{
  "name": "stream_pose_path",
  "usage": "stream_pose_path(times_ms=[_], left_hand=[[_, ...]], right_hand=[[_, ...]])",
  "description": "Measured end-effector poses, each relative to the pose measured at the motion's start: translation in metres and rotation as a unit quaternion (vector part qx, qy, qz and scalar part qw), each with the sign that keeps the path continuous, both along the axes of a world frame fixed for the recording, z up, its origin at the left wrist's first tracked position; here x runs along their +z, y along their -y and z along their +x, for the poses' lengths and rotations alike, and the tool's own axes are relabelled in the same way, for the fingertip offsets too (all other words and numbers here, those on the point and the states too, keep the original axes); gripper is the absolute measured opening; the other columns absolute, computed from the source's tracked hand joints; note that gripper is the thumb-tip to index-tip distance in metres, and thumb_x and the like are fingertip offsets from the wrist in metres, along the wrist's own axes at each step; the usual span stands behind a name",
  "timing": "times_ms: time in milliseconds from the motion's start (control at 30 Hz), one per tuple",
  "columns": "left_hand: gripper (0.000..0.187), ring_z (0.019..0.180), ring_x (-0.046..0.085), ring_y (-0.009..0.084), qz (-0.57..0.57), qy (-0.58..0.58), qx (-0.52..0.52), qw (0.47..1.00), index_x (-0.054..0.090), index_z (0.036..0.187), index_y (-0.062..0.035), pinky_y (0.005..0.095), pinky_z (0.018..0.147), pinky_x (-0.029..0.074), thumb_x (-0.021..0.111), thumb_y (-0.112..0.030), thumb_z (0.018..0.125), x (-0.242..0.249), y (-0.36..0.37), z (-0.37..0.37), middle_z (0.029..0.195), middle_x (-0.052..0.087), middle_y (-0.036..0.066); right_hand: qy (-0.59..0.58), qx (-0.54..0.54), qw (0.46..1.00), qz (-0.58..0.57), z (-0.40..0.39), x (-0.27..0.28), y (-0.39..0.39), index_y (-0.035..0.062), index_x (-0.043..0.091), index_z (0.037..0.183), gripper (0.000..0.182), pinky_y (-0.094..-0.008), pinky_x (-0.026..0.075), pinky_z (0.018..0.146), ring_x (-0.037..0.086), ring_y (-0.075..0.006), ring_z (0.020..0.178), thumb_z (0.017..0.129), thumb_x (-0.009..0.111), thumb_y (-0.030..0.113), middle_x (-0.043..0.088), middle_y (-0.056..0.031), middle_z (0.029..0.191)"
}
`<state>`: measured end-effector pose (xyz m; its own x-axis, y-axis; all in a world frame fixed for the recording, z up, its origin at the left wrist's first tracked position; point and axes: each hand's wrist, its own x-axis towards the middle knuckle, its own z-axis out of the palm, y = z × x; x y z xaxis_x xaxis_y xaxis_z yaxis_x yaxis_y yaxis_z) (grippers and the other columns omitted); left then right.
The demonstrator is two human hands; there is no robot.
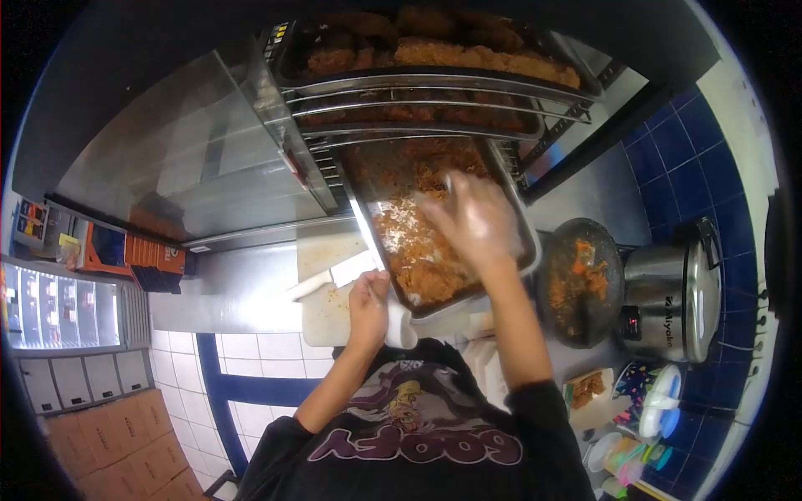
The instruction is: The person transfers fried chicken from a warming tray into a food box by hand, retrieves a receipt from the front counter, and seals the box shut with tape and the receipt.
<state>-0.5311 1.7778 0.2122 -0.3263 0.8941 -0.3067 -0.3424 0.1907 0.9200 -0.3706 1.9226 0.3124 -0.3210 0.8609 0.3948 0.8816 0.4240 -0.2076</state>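
A metal tray [531, 250] juts out of a display cabinet, with orange-brown breaded food and loose crumbs [430, 267] in it. My left hand [368, 307] is closed at the tray's near left rim, its fingers curled against the edge. Over the right part of the tray is my right hand [480, 224], in a clear plastic glove and slightly blurred. Its thumb and fingers are spread, and I see nothing held in it. A light-handled cleaver [312, 285] lies on a pale cutting board [322, 327], left of my left hand. A white cylindrical thing [401, 327] sits close beside that wrist.
Racks above hold more trays of breaded food [476, 57]. To the right stand a dark round pan [555, 288] with food scraps and a steel rice cooker [668, 292]. Containers [643, 397] crowd the lower right. A glass door [184, 142] stands left; cardboard boxes [125, 442] are stacked lower left.
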Motion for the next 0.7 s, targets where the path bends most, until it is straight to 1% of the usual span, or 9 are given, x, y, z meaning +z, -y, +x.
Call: stream_pose_path(times_ms=[67,133,233,367,433,467,500,533,700], left_hand=[[0.024,0.081,0.049,0.0072,-0.005,-0.010,-0.006,1.000,0.058,0.097,-0.0043,0.0236,0.072,0.042,0.061,-0.028,0.101,-0.002,-0.001,0.000,0.088,0.057,-0.001],[0.025,0.081,0.049,0.0075,-0.018,-0.021,-0.014,1.000,0.059,0.098,-0.0037,0.0240,0.073,0.042,0.061,-0.028,0.101,-0.005,0.001,0.000,0.089,0.057,0.000],[0.028,0.082,0.048,0.0076,-0.007,-0.089,-0.003,0.996,0.059,0.096,-0.0019,0.0244,0.074,0.042,0.061,-0.029,0.100,-0.011,0.001,-0.002,0.090,0.059,0.001],[0.024,0.080,0.048,0.0081,-0.026,-0.054,-0.010,0.998,0.059,0.097,-0.0025,0.0248,0.072,0.043,0.060,-0.026,0.101,-0.009,-0.002,-0.007,0.088,0.058,0.001],[0.023,0.078,0.049,0.0083,-0.029,-0.056,-0.002,0.998,0.059,0.097,-0.0027,0.0248,0.071,0.043,0.060,-0.026,0.101,-0.015,0.001,-0.006,0.086,0.058,0.001],[0.023,0.076,0.049,0.0077,-0.022,-0.040,0.005,0.999,0.058,0.096,-0.0029,0.0243,0.068,0.042,0.060,-0.025,0.101,-0.016,0.001,-0.003,0.083,0.057,-0.001],[0.022,0.073,0.048,0.0071,-0.011,-0.028,0.013,0.999,0.058,0.096,-0.0030,0.0237,0.066,0.041,0.060,-0.025,0.100,-0.016,-0.001,-0.003,0.080,0.056,-0.002],[0.024,0.071,0.049,0.0065,-0.019,-0.012,0.003,1.000,0.058,0.096,-0.0028,0.0232,0.063,0.041,0.061,-0.026,0.100,-0.006,0.000,-0.004,0.078,0.056,-0.002],[0.024,0.070,0.048,0.0058,-0.021,-0.009,0.001,1.000,0.059,0.097,-0.0036,0.0228,0.062,0.041,0.061,-0.027,0.100,-0.008,-0.001,-0.005,0.078,0.056,-0.002]], right_hand=[[0.036,-0.027,0.999,-0.005,-0.020,0.005,-0.025,0.0050,0.058,0.129,0.069,-0.0469,0.051,0.087,0.067,-0.0349,0.095,0.090,0.057,0.061,0.070,-0.0208,0.104],[0.086,-0.127,0.949,-0.273,-0.037,0.005,-0.051,0.0084,0.060,0.128,0.070,-0.0446,0.049,0.096,0.063,-0.0365,0.113,0.086,0.057,0.064,0.065,-0.0249,0.119],[0.090,-0.111,0.965,-0.219,-0.052,-0.035,-0.068,0.0149,0.057,0.135,0.070,-0.0465,0.047,0.099,0.062,-0.0360,0.116,0.087,0.054,0.065,0.065,-0.0227,0.122],[0.029,0.001,0.954,-0.297,-0.055,0.005,-0.039,0.0196,0.057,0.134,0.061,-0.0513,0.045,0.101,0.062,-0.0348,0.116,0.091,0.048,0.062,0.067,-0.0183,0.120],[-0.029,0.019,0.979,-0.201,-0.048,0.003,-0.044,0.0227,0.059,0.132,0.054,-0.0523,0.041,0.106,0.062,-0.0330,0.115,0.094,0.045,0.058,0.068,-0.0158,0.118],[-0.001,0.012,0.997,-0.070,-0.041,-0.017,-0.063,0.0199,0.061,0.129,0.051,-0.0506,0.038,0.108,0.061,-0.0352,0.114,0.097,0.042,0.055,0.067,-0.0150,0.120],[0.038,-0.038,0.999,-0.005,-0.034,-0.035,-0.079,0.0173,0.061,0.129,0.051,-0.0509,0.034,0.111,0.058,-0.0367,0.119,0.097,0.043,0.053,0.064,-0.0164,0.125],[0.215,-0.094,0.971,0.035,-0.026,-0.050,-0.099,0.0156,0.060,0.130,0.049,-0.0530,0.034,0.112,0.053,-0.0365,0.126,0.096,0.047,0.049,0.059,-0.0171,0.133],[0.220,-0.041,0.974,0.035,-0.010,-0.040,-0.150,0.0172,0.055,0.137,0.056,-0.0527,0.033,0.113,0.047,-0.0343,0.134,0.093,0.054,0.051,0.053,-0.0169,0.142]])
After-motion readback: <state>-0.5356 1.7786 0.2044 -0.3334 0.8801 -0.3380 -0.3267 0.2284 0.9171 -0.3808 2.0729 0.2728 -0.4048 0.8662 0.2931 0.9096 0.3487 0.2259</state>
